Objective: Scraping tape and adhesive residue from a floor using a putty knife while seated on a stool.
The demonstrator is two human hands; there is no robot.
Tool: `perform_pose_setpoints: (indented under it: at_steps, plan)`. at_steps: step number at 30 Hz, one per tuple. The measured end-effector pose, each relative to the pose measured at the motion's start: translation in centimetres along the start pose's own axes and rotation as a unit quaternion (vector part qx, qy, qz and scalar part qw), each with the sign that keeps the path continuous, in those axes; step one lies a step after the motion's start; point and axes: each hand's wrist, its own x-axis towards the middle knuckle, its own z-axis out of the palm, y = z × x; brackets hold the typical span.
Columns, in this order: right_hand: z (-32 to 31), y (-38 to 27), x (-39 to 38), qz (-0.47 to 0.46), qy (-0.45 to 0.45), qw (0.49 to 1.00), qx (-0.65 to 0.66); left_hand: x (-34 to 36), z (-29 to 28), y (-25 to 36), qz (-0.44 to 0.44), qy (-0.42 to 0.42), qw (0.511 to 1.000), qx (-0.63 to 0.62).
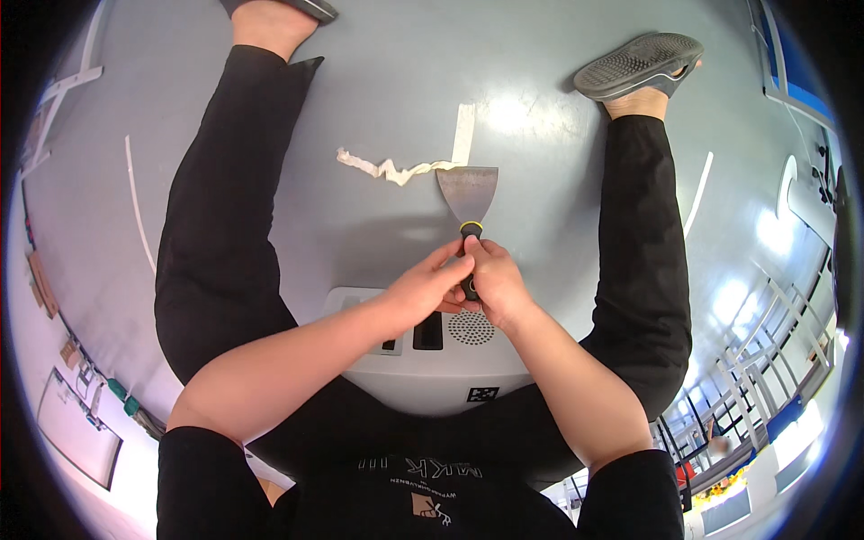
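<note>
Together, the left hand and right hand close around the black handle of a scraper, whose wide metal blade lies flat on the grey floor just beyond the fingertips, touching a crumpled strip of tape.

Workspace interior as I view it, smooth grey floor, white tape strip, metal railings, wall-mounted whiteboard.

both hands gripping scraper, peeled tape
</note>
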Motion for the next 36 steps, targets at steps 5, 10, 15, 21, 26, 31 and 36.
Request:
perform_pose_setpoints:
  at_steps: [5, 10, 15, 21, 26, 31, 36]
  plan:
    - [1.0, 2.4, 0.2, -0.013, 0.032, 0.998, -0.051, -0.8, 1.1, -1.9, -0.039, 0.032, 0.998, -0.027]
    - [0.3, 0.6, 0.6, -0.007, -0.006, 0.999, -0.035, -0.9, 0.8, -0.4, 0.0, 0.017, 0.999, 0.044]
    - [0.5, 1.1, 0.5, -0.026, -0.004, 1.0, 0.001, -1.1, 1.0, -0.5, 0.031, 0.016, 0.996, 0.084]
    - [1.5, 2.9, 0.0, 0.0, 0.026, 0.999, -0.026, -1.3, 1.7, -1.2, -0.025, 0.049, 0.995, 0.085]
    - [0.7, 0.2, 0.1, -0.013, 0.007, 1.0, -0.015, -1.5, 1.1, 0.2, 0.032, 0.028, 0.998, 0.054]
    - [1.2, 1.2, -0.5, 0.043, 0.019, 0.997, 0.065, -1.4, 1.9, -1.0, 0.009, 0.045, 0.996, 0.074]
    - [1.6, -0.2, -1.4, 0.046, 0.012, 0.998, 0.039, -0.5, 0.8, -1.7, 0.027, 0.075, 0.995, 0.058]
